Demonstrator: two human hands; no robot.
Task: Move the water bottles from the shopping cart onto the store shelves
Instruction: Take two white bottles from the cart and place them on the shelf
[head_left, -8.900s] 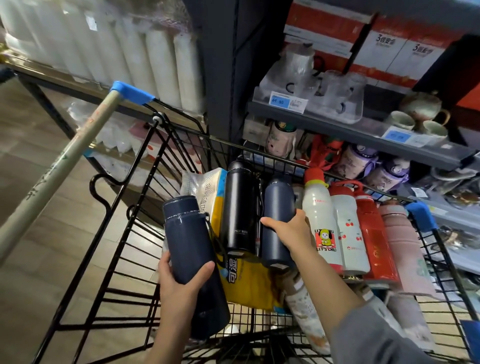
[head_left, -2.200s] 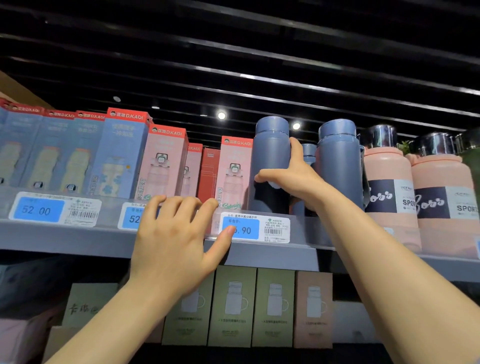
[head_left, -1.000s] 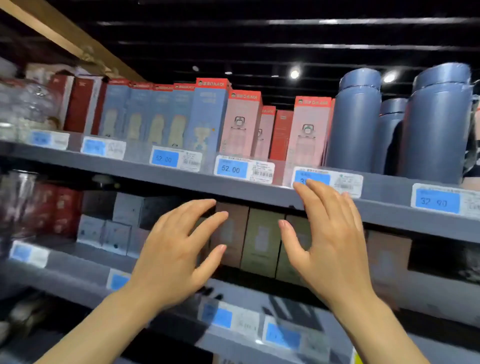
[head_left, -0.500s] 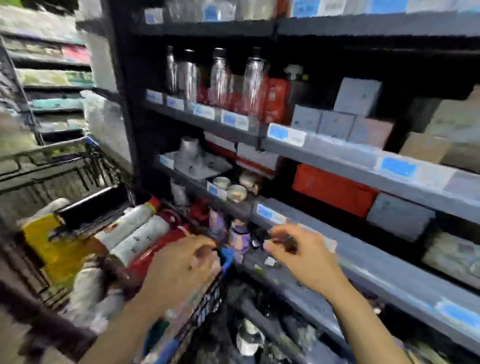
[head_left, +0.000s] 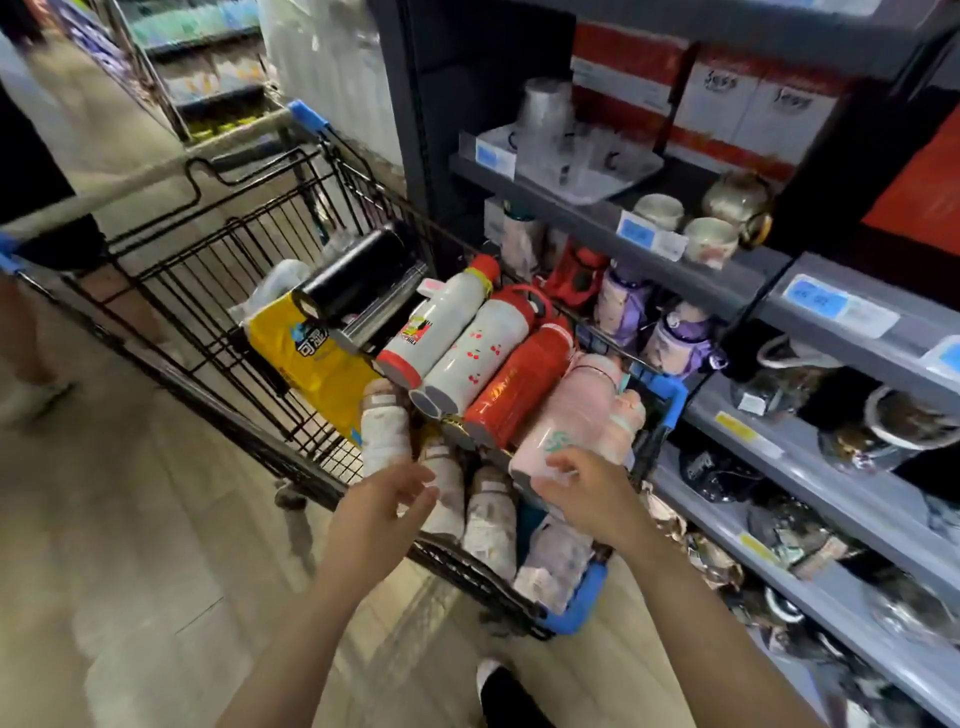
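Note:
The black wire shopping cart (head_left: 218, 291) stands in the aisle beside the grey store shelves (head_left: 727, 291). Inside lie a black bottle (head_left: 358, 275), a white bottle with a red cap (head_left: 441, 322), a white cherry-print bottle (head_left: 478, 353), a red bottle (head_left: 519, 395), a pink bottle (head_left: 576, 421) and several pale patterned bottles (head_left: 488, 519). My left hand (head_left: 379, 509) hovers with relaxed fingers over the cart's near end, holding nothing. My right hand (head_left: 587, 493) reaches to the base of the pink bottle, fingers loosely bent, fingertips at or just touching it.
A yellow pack (head_left: 311, 364) and a white bag (head_left: 275, 280) lie in the cart. The shelves carry mugs (head_left: 709, 241), purple bottles (head_left: 675, 338), glassware (head_left: 566, 150) and red-and-white boxes (head_left: 737, 104). Another person's leg (head_left: 31, 332) stands at the left. Wood floor (head_left: 130, 545) lies below.
My view dropped from the upper shelf, where the blue bottles now stand, down to the cart. Both empty hands came down and moved over the cart's near end.

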